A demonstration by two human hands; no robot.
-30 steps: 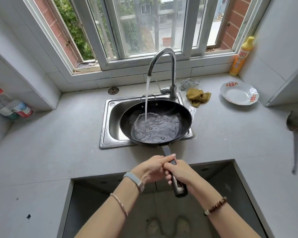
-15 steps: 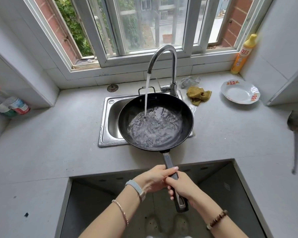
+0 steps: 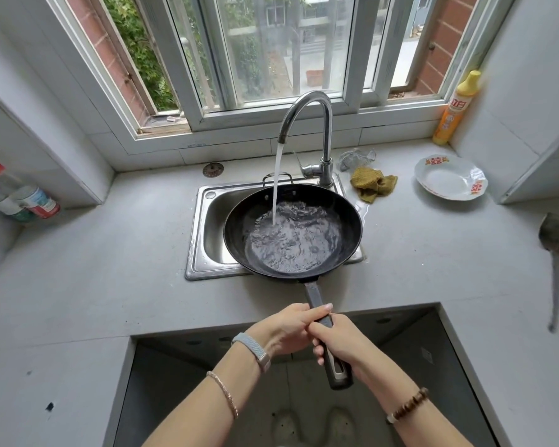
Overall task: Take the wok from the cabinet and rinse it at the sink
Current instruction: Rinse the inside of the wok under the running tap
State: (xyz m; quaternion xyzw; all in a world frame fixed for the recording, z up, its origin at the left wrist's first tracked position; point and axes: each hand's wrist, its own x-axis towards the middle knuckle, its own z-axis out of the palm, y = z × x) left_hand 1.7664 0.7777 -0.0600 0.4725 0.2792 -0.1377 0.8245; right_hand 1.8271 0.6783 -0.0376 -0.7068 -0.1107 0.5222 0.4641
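The wok [image 3: 292, 230] is over the steel sink [image 3: 207, 227], its black bowl covering most of the basin and reaching past the sink's right rim. A stream of water [image 3: 275, 185] falls from the curved tap [image 3: 307, 124] into the left part of the bowl, where a rippled pool has gathered. The wok's long handle [image 3: 317, 300] runs back over the front edge of the grey bench [image 3: 94, 269] toward the person.

Both hands grip that handle, side by side and touching. The left hand [image 3: 288, 329] holds it from the left, thumb laid across the top, fingers [image 3: 307, 309] curled round the handle. The right hand [image 3: 341, 340] closes on it just behind, fingers wrapped under the shaft — the handle's end with its hanging slot sticks out beneath the palm. A pale watch band and a thin bracelet sit on the left wrist, a beaded bracelet on the right.

On the bench right of the tap lie a yellow cloth [image 3: 373, 185] and, just behind it, a wire scourer [image 3: 355, 158]. Further right rests a white plate [image 3: 449, 179] with red marks, and in the corner by the window stands a yellow bottle [image 3: 455, 108]. A round drain plug [image 3: 213, 170] lies behind the sink's left corner — well to the left, a bottle with a red cap [image 3: 17, 195] leans against the wall
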